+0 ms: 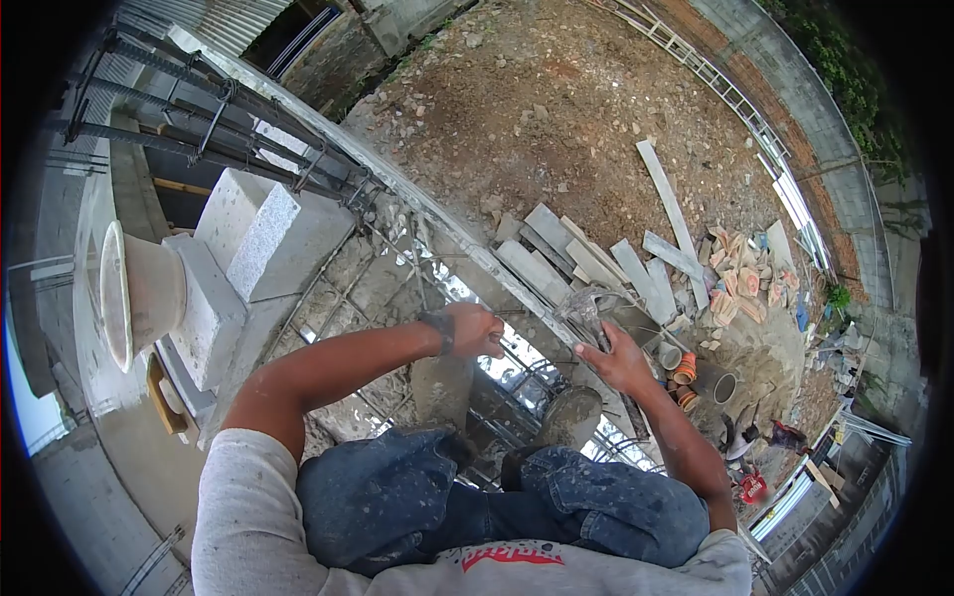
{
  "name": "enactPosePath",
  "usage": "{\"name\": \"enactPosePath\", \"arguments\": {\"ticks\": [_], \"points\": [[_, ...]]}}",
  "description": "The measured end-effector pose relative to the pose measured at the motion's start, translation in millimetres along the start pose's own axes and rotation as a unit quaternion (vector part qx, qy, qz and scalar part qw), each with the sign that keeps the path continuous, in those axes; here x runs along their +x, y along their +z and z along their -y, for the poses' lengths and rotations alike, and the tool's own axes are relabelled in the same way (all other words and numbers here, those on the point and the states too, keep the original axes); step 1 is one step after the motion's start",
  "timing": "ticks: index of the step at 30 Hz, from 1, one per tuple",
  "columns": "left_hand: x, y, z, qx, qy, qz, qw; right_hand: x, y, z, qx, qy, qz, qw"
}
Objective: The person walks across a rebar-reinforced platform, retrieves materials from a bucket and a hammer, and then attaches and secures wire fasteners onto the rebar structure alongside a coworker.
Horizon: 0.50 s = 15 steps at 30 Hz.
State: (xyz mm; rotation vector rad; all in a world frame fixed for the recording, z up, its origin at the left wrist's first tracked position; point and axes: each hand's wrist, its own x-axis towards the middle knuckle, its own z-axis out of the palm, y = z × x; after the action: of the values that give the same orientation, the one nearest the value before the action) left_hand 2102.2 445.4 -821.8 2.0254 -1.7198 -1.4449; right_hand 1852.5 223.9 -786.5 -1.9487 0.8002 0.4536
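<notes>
My right hand [621, 360] is wrapped round the handle of a hammer [586, 303]. Its grey, dirty head sticks up past my thumb, and the lower handle shows beneath my wrist. To the left, my left hand [471, 331] is curled closed over the steel bars; what it holds, if anything, is hidden. A dark band [439, 333] is round that wrist. Below both hands runs a grid of rebar [517, 382] with bright gaps and rough mortar between the bars. A long pale board edge [477, 253] passes just beyond my hands.
Grey blocks [268, 243] and a mortar-stained tub [144, 293] stand at my left. Tied rebar [199, 109] juts out at upper left. Far below, planks [566, 253], torn sacks [740, 273], buckets [714, 382] and a ladder [706, 74] lie on rubble ground.
</notes>
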Motion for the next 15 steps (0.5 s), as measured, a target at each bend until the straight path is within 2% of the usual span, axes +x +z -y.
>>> {"name": "enactPosePath", "arguments": {"ticks": [4,7,10,13,15], "points": [[-6,-10,-3,-0.056,-0.014,-0.043,0.997,0,-1,0,-0.012,0.001,-0.003,1.000],[-10,-24,-12,-0.062,0.051,-0.131,0.988,-2,-2,4,-0.009,0.004,-0.003,1.000],[-6,-45,-22,-0.088,0.090,-0.171,0.977,0,-2,2,0.007,0.004,0.009,1.000],[-2,-70,-27,-0.027,0.079,-0.199,0.976,0,-2,3,0.016,0.008,0.017,1.000],[5,-82,-26,-0.014,0.097,-0.251,0.963,3,0,0,0.006,-0.001,0.005,1.000]]}}
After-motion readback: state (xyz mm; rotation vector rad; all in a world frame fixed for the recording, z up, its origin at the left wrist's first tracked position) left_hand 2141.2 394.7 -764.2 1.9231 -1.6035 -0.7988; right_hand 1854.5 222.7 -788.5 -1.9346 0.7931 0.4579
